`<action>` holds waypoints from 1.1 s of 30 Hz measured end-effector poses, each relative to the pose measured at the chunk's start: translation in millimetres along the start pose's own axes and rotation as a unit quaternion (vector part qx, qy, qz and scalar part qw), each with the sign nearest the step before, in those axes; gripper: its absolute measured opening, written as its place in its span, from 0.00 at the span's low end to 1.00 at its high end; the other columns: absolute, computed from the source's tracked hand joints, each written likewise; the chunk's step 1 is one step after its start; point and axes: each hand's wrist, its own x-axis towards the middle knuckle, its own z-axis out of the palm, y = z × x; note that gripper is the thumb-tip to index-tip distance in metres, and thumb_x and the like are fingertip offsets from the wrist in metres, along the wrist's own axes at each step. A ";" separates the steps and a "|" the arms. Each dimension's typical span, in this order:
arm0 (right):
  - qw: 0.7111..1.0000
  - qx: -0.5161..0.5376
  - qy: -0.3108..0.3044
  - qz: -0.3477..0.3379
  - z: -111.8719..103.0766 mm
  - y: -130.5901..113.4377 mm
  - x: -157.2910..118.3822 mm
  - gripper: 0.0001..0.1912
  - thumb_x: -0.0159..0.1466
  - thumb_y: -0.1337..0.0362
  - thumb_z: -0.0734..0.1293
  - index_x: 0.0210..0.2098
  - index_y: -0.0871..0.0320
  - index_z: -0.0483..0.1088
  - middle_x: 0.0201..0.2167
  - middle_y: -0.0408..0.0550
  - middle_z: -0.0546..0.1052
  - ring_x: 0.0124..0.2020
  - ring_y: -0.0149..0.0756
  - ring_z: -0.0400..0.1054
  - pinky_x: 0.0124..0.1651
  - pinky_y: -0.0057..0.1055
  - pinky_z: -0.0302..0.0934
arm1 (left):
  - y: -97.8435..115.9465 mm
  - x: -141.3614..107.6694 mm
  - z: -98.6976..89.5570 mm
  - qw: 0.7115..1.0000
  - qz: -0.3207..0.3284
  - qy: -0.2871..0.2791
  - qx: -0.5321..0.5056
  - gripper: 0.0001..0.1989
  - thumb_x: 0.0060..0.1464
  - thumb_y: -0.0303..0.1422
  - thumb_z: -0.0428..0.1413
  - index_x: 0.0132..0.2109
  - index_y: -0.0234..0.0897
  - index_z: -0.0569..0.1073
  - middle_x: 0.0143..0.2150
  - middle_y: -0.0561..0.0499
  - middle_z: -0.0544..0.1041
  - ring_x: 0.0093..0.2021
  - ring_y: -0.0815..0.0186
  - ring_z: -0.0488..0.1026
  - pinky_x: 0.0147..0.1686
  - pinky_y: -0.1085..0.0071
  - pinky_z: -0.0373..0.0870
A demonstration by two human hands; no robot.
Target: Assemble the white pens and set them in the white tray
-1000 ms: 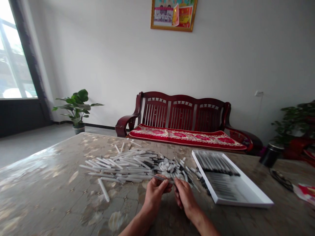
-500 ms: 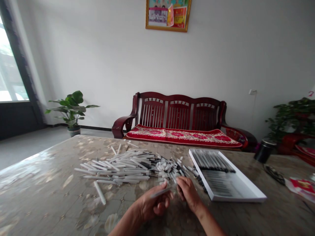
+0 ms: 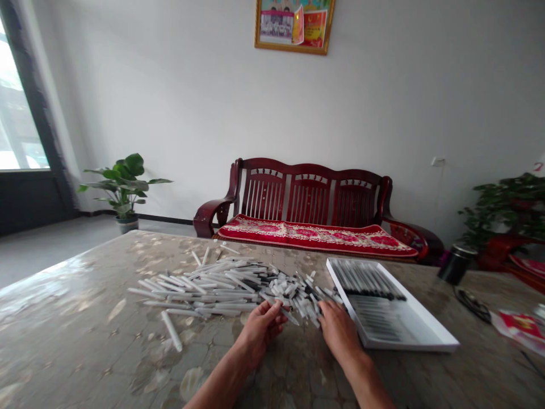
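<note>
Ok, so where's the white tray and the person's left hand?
White tray (image 3: 404, 345), head view, on its front wall.
Left hand (image 3: 259, 332), head view, on the back of the hand.

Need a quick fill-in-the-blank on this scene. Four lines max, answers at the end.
1. The loose pile of white plastic pens lies to the ____ of the white tray.
2. Inside the tray, the pens lie ____ to one another, not jumbled.
3. The right hand sits between the pile and the ____.
4. The seat cushion on the wooden sofa is mainly ____.

Answers: left; parallel; tray; red.
</note>
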 end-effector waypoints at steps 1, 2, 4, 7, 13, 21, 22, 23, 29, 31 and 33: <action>1.000 -0.011 -0.005 -0.001 1.9 -1.4 -0.6 0.14 0.58 0.74 0.62 0.37 0.53 0.75 0.40 0.50 0.79 0.44 0.44 0.73 0.44 0.34 0.62 | -1.6 -0.4 0.6 1.000 0.007 0.008 0.000 0.11 0.47 0.32 0.69 0.33 0.32 0.75 0.32 0.50 0.81 0.25 0.72 0.76 0.22 0.81 0.72; 1.000 -0.018 -0.008 0.000 3.1 -2.6 -0.9 0.15 0.59 0.75 0.61 0.38 0.54 0.75 0.40 0.51 0.79 0.44 0.44 0.73 0.43 0.34 0.63 | -3.1 -0.5 1.0 1.000 0.013 0.014 -0.001 0.11 0.47 0.32 0.69 0.33 0.32 0.75 0.31 0.50 0.81 0.25 0.72 0.76 0.22 0.80 0.72; 1.000 -0.013 -0.003 0.007 3.6 -3.7 -0.7 0.18 0.61 0.75 0.58 0.40 0.55 0.75 0.39 0.53 0.79 0.42 0.44 0.74 0.42 0.34 0.63 | -5.0 0.3 0.9 0.999 0.022 0.026 -0.009 0.10 0.46 0.31 0.69 0.32 0.32 0.75 0.30 0.50 0.80 0.25 0.72 0.77 0.23 0.80 0.73; 0.997 0.058 0.041 0.031 0.3 -3.2 1.2 0.18 0.61 0.73 0.57 0.42 0.55 0.75 0.39 0.54 0.79 0.41 0.43 0.74 0.43 0.34 0.64 | -5.0 3.3 0.0 0.998 0.034 0.049 -0.033 0.10 0.46 0.28 0.69 0.31 0.33 0.74 0.26 0.53 0.79 0.25 0.71 0.78 0.24 0.80 0.74; 0.885 0.447 0.039 0.126 -12.1 -19.3 2.8 0.17 0.60 0.50 0.63 0.39 0.56 0.74 0.32 0.49 0.78 0.32 0.42 0.75 0.35 0.36 0.71 | -3.1 5.5 0.6 0.995 0.046 0.068 -0.059 0.09 0.47 0.24 0.67 0.31 0.33 0.74 0.25 0.52 0.79 0.27 0.69 0.79 0.26 0.81 0.75; 0.774 0.612 0.014 0.161 -16.2 -51.5 -1.1 0.27 0.48 0.40 0.74 0.34 0.57 0.72 0.30 0.48 0.78 0.29 0.43 0.75 0.33 0.39 0.73 | -3.8 4.1 -1.1 0.994 0.070 0.056 -0.055 0.12 0.41 0.28 0.71 0.31 0.33 0.75 0.26 0.52 0.79 0.28 0.70 0.79 0.28 0.80 0.75; 0.774 0.612 0.013 0.158 -14.4 -52.2 -1.3 0.28 0.47 0.40 0.74 0.34 0.57 0.72 0.30 0.49 0.78 0.29 0.43 0.75 0.33 0.40 0.73 | -4.0 4.3 -1.2 0.995 0.069 0.055 -0.055 0.13 0.40 0.28 0.72 0.31 0.33 0.75 0.26 0.52 0.79 0.28 0.70 0.79 0.28 0.80 0.75; 0.775 0.612 0.013 0.154 -12.4 -52.4 -1.5 0.28 0.48 0.40 0.74 0.34 0.57 0.72 0.29 0.49 0.78 0.29 0.44 0.75 0.33 0.40 0.73 | -4.2 4.5 -1.2 0.995 0.069 0.055 -0.055 0.13 0.39 0.29 0.72 0.31 0.33 0.75 0.26 0.53 0.79 0.28 0.70 0.79 0.28 0.80 0.75; 0.779 0.610 0.020 0.142 -4.9 -50.1 -2.1 0.24 0.50 0.43 0.74 0.33 0.56 0.72 0.28 0.47 0.78 0.29 0.43 0.75 0.33 0.38 0.73 | -4.8 5.3 -1.5 0.995 0.074 0.048 -0.048 0.14 0.38 0.31 0.73 0.30 0.33 0.76 0.26 0.52 0.79 0.28 0.70 0.78 0.28 0.80 0.75; 0.780 0.609 0.021 0.144 -4.4 -49.6 -2.5 0.24 0.50 0.44 0.74 0.34 0.56 0.72 0.28 0.47 0.78 0.29 0.43 0.75 0.33 0.37 0.72 | -4.8 5.2 -1.7 0.995 0.073 0.049 -0.048 0.15 0.37 0.31 0.73 0.31 0.33 0.76 0.26 0.52 0.79 0.28 0.70 0.78 0.29 0.80 0.75; 0.784 0.603 0.021 0.147 -3.6 -49.6 -3.3 0.24 0.50 0.44 0.74 0.34 0.57 0.73 0.29 0.48 0.78 0.29 0.43 0.75 0.33 0.37 0.72 | -4.8 5.1 -1.8 0.995 0.074 0.052 -0.052 0.16 0.36 0.31 0.73 0.31 0.33 0.76 0.26 0.53 0.79 0.27 0.70 0.78 0.29 0.80 0.75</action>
